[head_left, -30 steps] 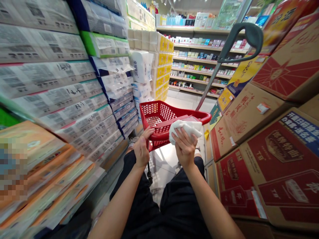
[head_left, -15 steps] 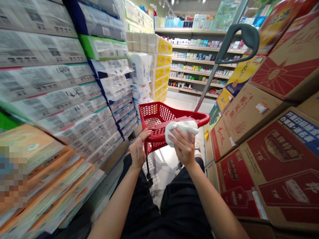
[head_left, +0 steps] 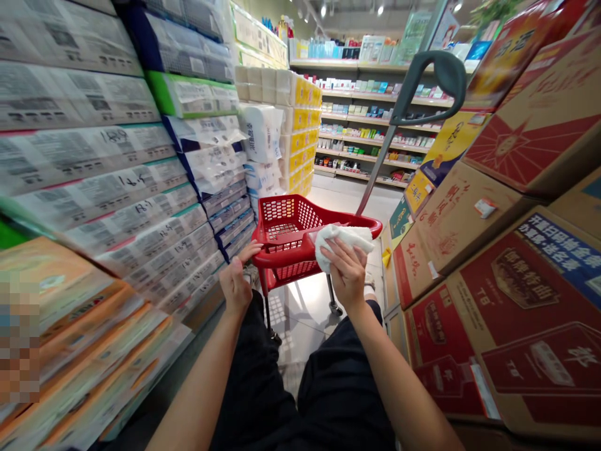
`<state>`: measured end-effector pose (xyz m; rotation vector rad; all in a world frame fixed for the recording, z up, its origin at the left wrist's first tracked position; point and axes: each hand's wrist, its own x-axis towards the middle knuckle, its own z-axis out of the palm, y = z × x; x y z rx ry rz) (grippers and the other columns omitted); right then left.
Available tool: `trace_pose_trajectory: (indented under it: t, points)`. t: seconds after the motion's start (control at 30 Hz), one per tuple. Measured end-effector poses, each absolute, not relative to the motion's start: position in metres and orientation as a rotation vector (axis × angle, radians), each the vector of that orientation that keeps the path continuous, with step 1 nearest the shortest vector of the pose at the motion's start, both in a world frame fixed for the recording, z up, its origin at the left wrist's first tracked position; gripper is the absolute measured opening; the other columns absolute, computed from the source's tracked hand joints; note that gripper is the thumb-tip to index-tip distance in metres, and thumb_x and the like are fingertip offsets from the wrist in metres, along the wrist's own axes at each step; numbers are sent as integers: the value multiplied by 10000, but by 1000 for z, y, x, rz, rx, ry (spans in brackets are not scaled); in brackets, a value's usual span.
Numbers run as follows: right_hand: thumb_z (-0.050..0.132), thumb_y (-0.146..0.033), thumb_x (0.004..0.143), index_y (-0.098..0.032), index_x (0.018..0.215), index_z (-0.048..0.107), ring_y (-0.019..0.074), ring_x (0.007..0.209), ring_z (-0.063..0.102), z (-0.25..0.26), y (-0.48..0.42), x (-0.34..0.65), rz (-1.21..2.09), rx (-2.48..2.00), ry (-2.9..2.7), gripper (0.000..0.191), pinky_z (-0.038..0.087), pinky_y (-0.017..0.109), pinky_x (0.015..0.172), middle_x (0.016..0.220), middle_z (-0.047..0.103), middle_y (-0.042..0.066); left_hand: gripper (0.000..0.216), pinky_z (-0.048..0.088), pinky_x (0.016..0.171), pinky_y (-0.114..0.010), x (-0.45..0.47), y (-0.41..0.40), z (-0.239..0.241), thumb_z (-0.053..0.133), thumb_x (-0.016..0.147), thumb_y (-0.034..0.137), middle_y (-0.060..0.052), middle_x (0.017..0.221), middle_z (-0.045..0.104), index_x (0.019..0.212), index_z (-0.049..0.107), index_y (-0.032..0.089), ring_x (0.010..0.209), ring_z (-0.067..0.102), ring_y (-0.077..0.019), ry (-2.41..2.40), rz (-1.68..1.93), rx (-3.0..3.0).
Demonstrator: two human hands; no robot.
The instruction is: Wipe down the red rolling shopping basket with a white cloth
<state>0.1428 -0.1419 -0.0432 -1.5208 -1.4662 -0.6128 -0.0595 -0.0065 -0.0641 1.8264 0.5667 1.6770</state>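
A red plastic shopping basket [head_left: 286,219] on wheels stands in the aisle in front of me, with a grey pull handle [head_left: 425,84] rising up to the right. My right hand [head_left: 347,272] presses a white cloth [head_left: 342,241] against the basket's near rim, fingers wrapped over it. My left hand [head_left: 237,282] rests at the basket's near left corner, fingertips touching the rim, fingers loosely extended. The basket looks to hold nothing. My legs in black trousers show below.
Stacked tissue and paper packs [head_left: 141,175] wall the left side. Cardboard cartons [head_left: 516,207] with red print are piled on the right. Shelves of small goods [head_left: 370,119] cross the aisle's far end. A strip of pale floor [head_left: 300,313] runs between.
The basket has swung slightly left and its handle has shifted left. My left hand moved left with the corner. My right hand kept the cloth on the rim.
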Motion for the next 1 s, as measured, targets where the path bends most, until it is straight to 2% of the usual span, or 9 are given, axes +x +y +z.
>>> trace_pose_trajectory:
  t: [0.13, 0.23, 0.3, 0.37, 0.47, 0.63, 0.77, 1.0]
  points:
    - [430, -104, 939, -317, 1174, 669, 188, 1271, 555, -41, -128, 124, -602, -1541, -1476, 397, 256, 407, 1089, 1273, 665, -5, 431, 129, 1210, -518, -66, -1, -56, 262, 1019, 274, -72, 1146, 715, 1057, 682, 184, 1252, 568, -209, 814, 1767, 2136]
    - [436, -112, 940, -307, 1155, 678, 188, 1271, 554, -42, -117, 115, -602, -1537, -1486, 378, 261, 404, 1084, 1258, 675, -3, 366, 57, 1216, -529, -62, -7, -47, 354, 986, 230, -59, 1287, 655, 1255, 600, 210, 1335, 490, -219, 749, 1632, 2543]
    - [438, -116, 942, -306, 1146, 680, 186, 1268, 556, -43, -112, 111, -595, -1536, -1501, 370, 255, 403, 1084, 1257, 675, -6, 415, 81, 1218, -516, -53, -14, -42, 396, 964, 213, -55, 1354, 608, 1360, 517, 215, 1345, 478, -219, 679, 1464, 2742]
    - [440, -116, 942, -311, 1157, 671, 181, 1269, 553, -42, -107, 108, -583, -1545, -1521, 371, 238, 405, 1091, 1273, 666, -12, 470, 172, 1209, -481, -42, -20, -39, 401, 952, 207, -88, 1423, 541, 1419, 453, 173, 1343, 476, -224, 756, 1340, 2798]
    - [448, -117, 940, -326, 1190, 649, 181, 1286, 533, -39, -100, 105, -568, -1579, -1558, 383, 203, 415, 1107, 1311, 640, -23, 497, 278, 1178, -440, -32, -22, -41, 407, 931, 185, -122, 1452, 502, 1421, 447, 113, 1355, 451, -242, 864, 1294, 2785]
    - [463, -142, 934, -341, 1265, 598, 195, 1323, 487, -26, -90, 103, -528, -1668, -1612, 409, 167, 435, 1130, 1379, 586, -26, 528, 299, 1172, -441, -34, -19, -48, 397, 928, 162, -97, 1462, 493, 1456, 404, 153, 1371, 430, -233, 820, 1306, 2780]
    - [452, -151, 942, -349, 1276, 587, 170, 1325, 488, -20, -94, 113, -511, -1634, -1688, 411, 148, 413, 1153, 1372, 592, -41, 547, 299, 1175, -427, -37, -21, -48, 387, 924, 134, -80, 1471, 487, 1470, 384, 169, 1373, 429, -216, 780, 1316, 2800]
    - [406, -143, 950, -307, 1220, 637, 181, 1311, 517, -37, -125, 173, -572, -1635, -1581, 391, 204, 419, 1130, 1353, 610, 8, 562, 302, 1174, -427, -37, -24, -47, 395, 929, 144, -69, 1490, 465, 1488, 353, 176, 1383, 417, -212, 753, 1284, 2820]
